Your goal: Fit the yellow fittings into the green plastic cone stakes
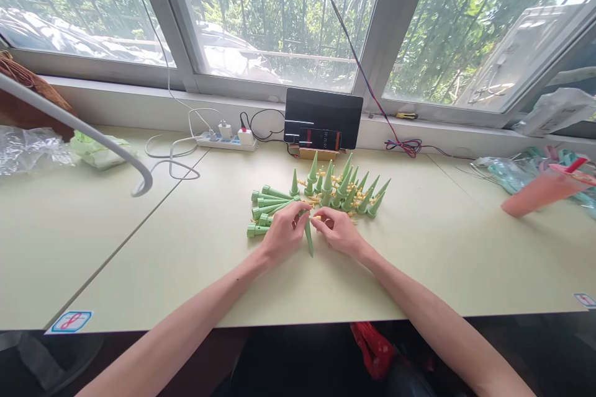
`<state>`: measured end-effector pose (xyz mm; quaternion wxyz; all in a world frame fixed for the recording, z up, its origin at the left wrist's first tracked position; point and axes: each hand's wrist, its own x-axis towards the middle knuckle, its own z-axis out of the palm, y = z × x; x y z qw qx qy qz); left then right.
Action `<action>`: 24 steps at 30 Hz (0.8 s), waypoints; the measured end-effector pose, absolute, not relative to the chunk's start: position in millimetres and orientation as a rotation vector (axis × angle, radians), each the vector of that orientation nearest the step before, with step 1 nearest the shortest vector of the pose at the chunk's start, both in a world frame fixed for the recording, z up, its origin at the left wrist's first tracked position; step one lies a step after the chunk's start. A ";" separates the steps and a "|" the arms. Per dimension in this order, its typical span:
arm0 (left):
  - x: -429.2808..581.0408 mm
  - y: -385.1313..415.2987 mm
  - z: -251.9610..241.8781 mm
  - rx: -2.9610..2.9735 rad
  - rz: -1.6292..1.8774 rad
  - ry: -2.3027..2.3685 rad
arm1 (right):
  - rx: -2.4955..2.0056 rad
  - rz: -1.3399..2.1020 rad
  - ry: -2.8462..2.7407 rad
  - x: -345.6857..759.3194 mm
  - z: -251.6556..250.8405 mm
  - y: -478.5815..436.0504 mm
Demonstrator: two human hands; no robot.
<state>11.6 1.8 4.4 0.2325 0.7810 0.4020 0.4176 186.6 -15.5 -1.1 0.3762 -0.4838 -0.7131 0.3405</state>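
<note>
My left hand point(285, 231) is closed round the wide end of a green plastic cone spike point(308, 240) whose tip points toward me. My right hand point(339, 229) pinches a small yellow piece point(316, 218) at that same end. Just behind my hands, several green cones stand upright point(347, 189) with small yellow parts scattered among them. To the left of them, several more green cones lie flat in a pile point(266, 206). All of this rests on the pale green table point(195, 260).
A black tablet point(323, 116) leans on the sill with a phone point(320, 138) in front. A power strip point(226, 139) with white cables lies left of it. A white lamp arm point(84, 130) arcs over the left. Plastic bags point(28, 149) and an orange object point(540, 193) flank the sides.
</note>
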 end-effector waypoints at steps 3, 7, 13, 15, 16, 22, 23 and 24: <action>11.6 2.1 4.6 2.148 1.149 1.106 | -1.229 0.882 -1.813 186.5 -1.1 -15.3; 11.5 1.6 4.8 2.151 1.142 1.112 | -1.229 0.882 -1.815 186.5 -1.8 -14.6; 11.4 1.2 3.9 2.162 1.145 1.106 | -1.251 0.835 -1.828 186.6 -3.3 -13.5; 11.4 1.6 3.1 2.160 1.147 1.101 | -1.263 0.822 -1.835 186.5 -3.4 -13.2; 11.3 1.9 2.6 2.158 1.147 1.100 | -1.269 0.820 -1.836 186.4 -3.5 -13.0; 11.0 2.3 2.0 2.155 1.132 1.105 | -1.288 0.829 -1.830 185.8 -3.7 -12.5; 11.0 2.2 2.2 2.154 1.130 1.104 | -1.290 0.835 -1.830 185.7 -3.3 -12.7; 10.9 2.0 2.5 2.151 1.128 1.104 | -1.293 0.845 -1.830 185.8 -2.9 -12.9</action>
